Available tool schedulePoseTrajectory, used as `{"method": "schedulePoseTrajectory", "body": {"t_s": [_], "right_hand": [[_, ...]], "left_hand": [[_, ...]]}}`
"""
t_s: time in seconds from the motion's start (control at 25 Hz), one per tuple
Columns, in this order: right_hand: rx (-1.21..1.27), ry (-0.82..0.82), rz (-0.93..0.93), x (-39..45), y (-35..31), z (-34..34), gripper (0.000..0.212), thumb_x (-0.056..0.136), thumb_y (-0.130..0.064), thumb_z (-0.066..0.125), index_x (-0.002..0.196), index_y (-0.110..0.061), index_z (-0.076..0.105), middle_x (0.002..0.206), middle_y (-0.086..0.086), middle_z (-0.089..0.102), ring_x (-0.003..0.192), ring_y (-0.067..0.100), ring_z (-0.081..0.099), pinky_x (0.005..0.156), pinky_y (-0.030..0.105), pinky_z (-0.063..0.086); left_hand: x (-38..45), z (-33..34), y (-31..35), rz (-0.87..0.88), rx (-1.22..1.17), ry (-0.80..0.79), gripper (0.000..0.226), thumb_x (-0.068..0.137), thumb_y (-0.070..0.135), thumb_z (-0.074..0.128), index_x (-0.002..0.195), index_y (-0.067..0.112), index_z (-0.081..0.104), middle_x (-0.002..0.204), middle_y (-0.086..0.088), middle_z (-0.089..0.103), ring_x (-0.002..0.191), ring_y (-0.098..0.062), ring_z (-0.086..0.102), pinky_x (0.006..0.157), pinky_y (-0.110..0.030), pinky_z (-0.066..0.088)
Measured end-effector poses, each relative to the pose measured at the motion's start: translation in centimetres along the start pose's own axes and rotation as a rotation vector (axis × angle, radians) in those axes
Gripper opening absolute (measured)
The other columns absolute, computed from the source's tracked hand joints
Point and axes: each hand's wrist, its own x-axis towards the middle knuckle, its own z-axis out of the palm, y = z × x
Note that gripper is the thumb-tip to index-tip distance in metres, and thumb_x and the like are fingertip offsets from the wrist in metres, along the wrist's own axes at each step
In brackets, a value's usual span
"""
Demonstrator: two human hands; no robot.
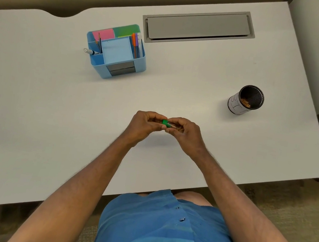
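Both hands meet above the middle of the white desk (49, 124) around a small pencil sharpener (169, 124) with a green end and a clear case holding brown shavings. My left hand (145, 125) grips its green end with curled fingers. My right hand (186, 133) holds the clear case, fingers curled round it. Most of the sharpener is hidden by the fingers. A black mesh cup (246, 100) with brown shavings at its bottom stands to the right, beyond my hands.
A blue desk organiser (117, 51) with sticky notes, pens and pencils stands at the back left; a marker (89, 51) sticks out of its left side. A grey cable flap (198, 26) is set into the desk at the back.
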Motion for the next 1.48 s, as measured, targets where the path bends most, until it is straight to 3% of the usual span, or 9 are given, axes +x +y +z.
{"method": "schedulePoseTrajectory", "body": {"t_s": [0.16, 0.44, 0.76, 0.88, 1.04, 1.16, 1.32, 1.48], "right_hand": [[-0.036, 0.056, -0.042, -0.1, -0.3, 0.6, 0.028, 0.088, -0.027, 0.080, 0.115, -0.023, 0.073, 0.104, -0.013, 0.073, 0.099, -0.002, 0.067, 0.083, 0.009, 0.052], [-0.033, -0.004, -0.020, -0.1, -0.4, 0.7, 0.029, 0.088, -0.020, 0.080, 0.116, -0.025, 0.073, 0.102, -0.018, 0.071, 0.097, -0.008, 0.066, 0.081, 0.005, 0.049], [-0.029, 0.062, -0.028, -0.3, -0.6, 1.2, 0.030, 0.090, -0.013, 0.077, 0.118, -0.018, 0.068, 0.111, -0.007, 0.071, 0.102, 0.002, 0.066, 0.086, 0.010, 0.051], [0.035, 0.100, 0.001, -0.5, -0.4, 0.9, 0.028, 0.089, -0.014, 0.077, 0.116, -0.020, 0.069, 0.111, -0.009, 0.073, 0.103, 0.004, 0.068, 0.090, 0.014, 0.052], [0.176, 0.159, 0.055, -1.0, -0.4, -0.1, 0.027, 0.089, -0.012, 0.076, 0.113, -0.021, 0.070, 0.111, -0.007, 0.076, 0.105, 0.008, 0.070, 0.094, 0.023, 0.054], [0.307, 0.207, 0.092, -1.3, -0.3, -1.5, 0.027, 0.089, -0.008, 0.075, 0.115, -0.016, 0.069, 0.113, -0.002, 0.077, 0.107, 0.015, 0.070, 0.097, 0.029, 0.055], [0.384, 0.263, 0.105, -1.3, 0.0, -5.2, 0.026, 0.090, -0.006, 0.074, 0.114, -0.014, 0.068, 0.112, 0.000, 0.077, 0.104, 0.010, 0.070, 0.098, 0.028, 0.055], [0.367, 0.295, 0.103, -1.2, 0.5, -8.6, 0.026, 0.090, -0.007, 0.075, 0.114, -0.015, 0.068, 0.110, -0.003, 0.078, 0.102, 0.007, 0.070, 0.097, 0.028, 0.055]], "left_hand": [[-0.1, 0.1, 0.2, 0.017, 0.011, 0.047, 0.027, 0.078, 0.005, 0.085, 0.093, 0.027, 0.080, 0.095, -0.001, 0.081, 0.093, -0.017, 0.078, 0.089, -0.032, 0.063], [-0.2, -1.2, 0.0, 0.012, 0.007, -0.015, 0.028, 0.081, 0.005, 0.083, 0.096, 0.028, 0.079, 0.096, 0.001, 0.081, 0.095, -0.014, 0.077, 0.088, -0.027, 0.062], [-0.1, -1.7, -0.1, -0.018, -0.089, -0.026, 0.026, 0.085, 0.002, 0.078, 0.109, 0.011, 0.075, 0.102, -0.005, 0.078, 0.097, -0.015, 0.075, 0.084, -0.023, 0.062], [0.2, -2.0, -0.5, -0.054, -0.152, -0.020, 0.033, 0.086, 0.002, 0.078, 0.117, 0.005, 0.068, 0.111, -0.012, 0.078, 0.103, -0.022, 0.076, 0.090, -0.031, 0.062], [0.9, -1.7, -1.2, -0.063, -0.172, -0.007, 0.032, 0.086, 0.001, 0.077, 0.116, 0.009, 0.067, 0.113, -0.010, 0.078, 0.108, -0.024, 0.075, 0.096, -0.035, 0.060], [1.9, -1.7, -2.0, -0.071, -0.068, 0.098, 0.030, 0.086, 0.006, 0.079, 0.114, 0.012, 0.070, 0.111, -0.005, 0.078, 0.107, -0.020, 0.073, 0.096, -0.034, 0.058], [3.4, -1.3, -3.8, -0.028, 0.227, 0.237, 0.025, 0.085, 0.010, 0.080, 0.109, 0.013, 0.074, 0.108, 0.000, 0.073, 0.085, -0.007, 0.062, 0.077, -0.018, 0.047], [3.8, -0.5, -5.3, 0.025, 0.344, 0.297, 0.026, 0.083, 0.002, 0.079, 0.108, 0.005, 0.074, 0.113, -0.010, 0.073, 0.093, -0.016, 0.063, 0.082, -0.021, 0.044]]}}
